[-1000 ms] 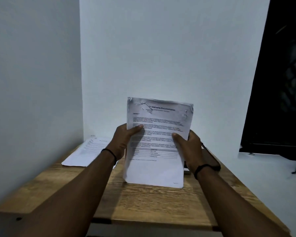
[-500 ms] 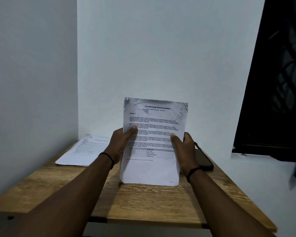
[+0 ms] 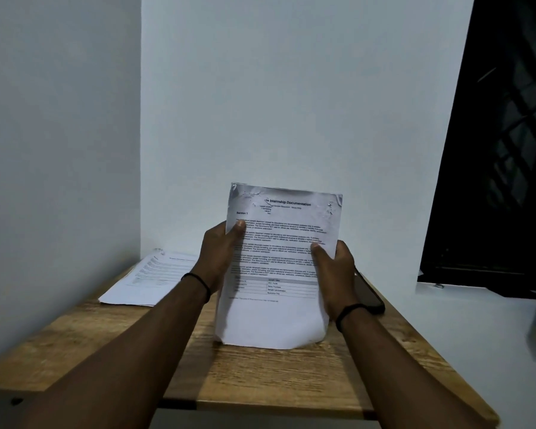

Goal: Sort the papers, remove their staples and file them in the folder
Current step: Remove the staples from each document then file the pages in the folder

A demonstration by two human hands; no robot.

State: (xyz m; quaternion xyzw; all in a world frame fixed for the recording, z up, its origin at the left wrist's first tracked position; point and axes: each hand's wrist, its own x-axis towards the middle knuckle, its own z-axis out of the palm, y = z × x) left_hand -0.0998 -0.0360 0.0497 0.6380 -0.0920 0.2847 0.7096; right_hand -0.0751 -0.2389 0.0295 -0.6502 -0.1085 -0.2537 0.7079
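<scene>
Both hands are gripping one sheaf of papers [image 3: 280, 267], which is standing upright with its lower edge resting on the wooden worktop [image 3: 260, 379] near the middle. Left hand [image 3: 218, 258] is pinching the sheaf's left edge, thumb lying across the printed front and fingers hidden behind the page. Right hand [image 3: 336, 274] is pinching the right edge in the same way, thumb on the front, fingers curled round the back. Each wrist is wearing a thin black band [image 3: 198, 281]. The front page is facing the camera, showing a bold heading reading "Internship Documentation", a "Section 1" label, paragraphs of text and a small table lower down. Its two top corners are looking crumpled and creased; whether staples are sitting there cannot be told.

Farther back on the left, a second stack of printed papers [image 3: 150, 277] is lying flat on the worktop against the wall corner. Just behind the right hand, a dark phone [image 3: 369, 294] is lying flat near the worktop's right edge. Beyond, pale walls are meeting in a corner, and a dark window [image 3: 505, 168] is filling the far right.
</scene>
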